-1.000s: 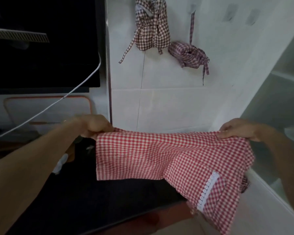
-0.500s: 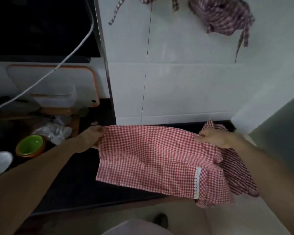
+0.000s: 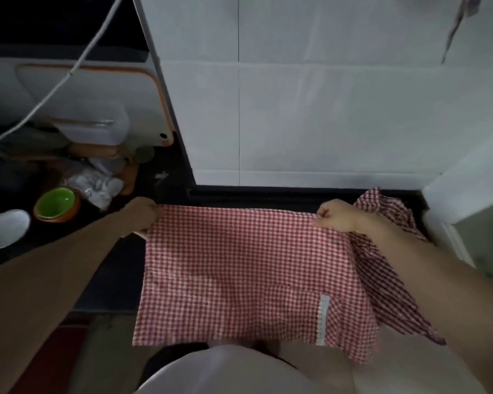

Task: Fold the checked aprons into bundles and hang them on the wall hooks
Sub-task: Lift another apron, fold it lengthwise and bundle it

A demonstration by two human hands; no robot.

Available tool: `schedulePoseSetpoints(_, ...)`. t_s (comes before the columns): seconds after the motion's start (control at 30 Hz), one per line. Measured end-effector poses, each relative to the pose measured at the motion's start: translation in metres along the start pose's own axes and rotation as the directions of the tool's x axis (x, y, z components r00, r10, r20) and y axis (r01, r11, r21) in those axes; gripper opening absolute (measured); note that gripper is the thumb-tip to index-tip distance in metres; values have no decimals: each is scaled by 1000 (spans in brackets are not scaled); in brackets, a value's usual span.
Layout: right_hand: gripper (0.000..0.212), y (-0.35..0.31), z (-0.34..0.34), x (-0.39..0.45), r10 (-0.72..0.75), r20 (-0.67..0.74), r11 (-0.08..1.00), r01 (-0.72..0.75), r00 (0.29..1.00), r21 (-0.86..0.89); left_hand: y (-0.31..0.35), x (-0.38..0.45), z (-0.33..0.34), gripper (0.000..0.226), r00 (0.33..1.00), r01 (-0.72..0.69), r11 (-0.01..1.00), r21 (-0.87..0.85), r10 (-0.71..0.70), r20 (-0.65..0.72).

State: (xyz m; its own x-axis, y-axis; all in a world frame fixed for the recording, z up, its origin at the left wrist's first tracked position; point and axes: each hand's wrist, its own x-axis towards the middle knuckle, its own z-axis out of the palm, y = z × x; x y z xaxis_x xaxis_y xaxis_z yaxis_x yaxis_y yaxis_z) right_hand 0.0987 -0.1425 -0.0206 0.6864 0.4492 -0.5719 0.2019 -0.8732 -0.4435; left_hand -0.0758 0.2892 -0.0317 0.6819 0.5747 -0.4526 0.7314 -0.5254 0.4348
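Hands clamp the red checked apron (image 3: pixel 248 277)'s top corners, left hand (image 3: pixel 143 213) at nine o'clock, right hand (image 3: pixel 337 217) at three, spreading it over the dark tabletop (image 3: pixel 111 280); keeping the edge taut should give a square fold.

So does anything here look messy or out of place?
Only mildly: the red checked apron lies spread between both hands, but its right side is bunched and crumpled under the right arm. Nothing looks spilled or damaged.

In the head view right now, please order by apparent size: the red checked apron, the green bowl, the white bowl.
1. red checked apron, clearly largest.
2-3. green bowl and white bowl look alike; the white one is cut by the frame edge, so no ranking.
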Motion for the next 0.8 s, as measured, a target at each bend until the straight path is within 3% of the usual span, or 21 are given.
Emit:
schedulePoseSetpoints(0.3, 13, -18, 51, 41, 75, -206, 996, -65, 976, 59, 3, 31, 27, 29, 966, 91, 992, 83, -67, -251)
schedulePoseSetpoints(0.4, 10, -31, 65, 50, 129, -244, 991, -120, 961, 53, 23, 25, 50, 42, 946, -44, 995, 87, 69, -315)
schedulePoseSetpoints(0.5, 14, -48, 79, 64, 181, -249, 983, -172, 951, 56, 56, 4, 92, 35, 965, -257, 965, 50, 259, -42)
schedulePoseSetpoints(0.6, 17, -65, 85, 75, 237, -190, 969, -219, 953, 112, 83, -19, 144, 46, 901, -360, 930, 68, 328, 283)
schedulePoseSetpoints(0.7, 14, -69, 86, 81, 253, -176, 961, -227, 951, 156, 95, -29, 177, 74, 832, -403, 888, 224, 253, 495)
schedulePoseSetpoints(0.8, 13, -60, 77, 76, 238, -140, 956, -206, 961, 207, 96, -22, 193, 84, 823, -393, 853, 343, 160, 546)
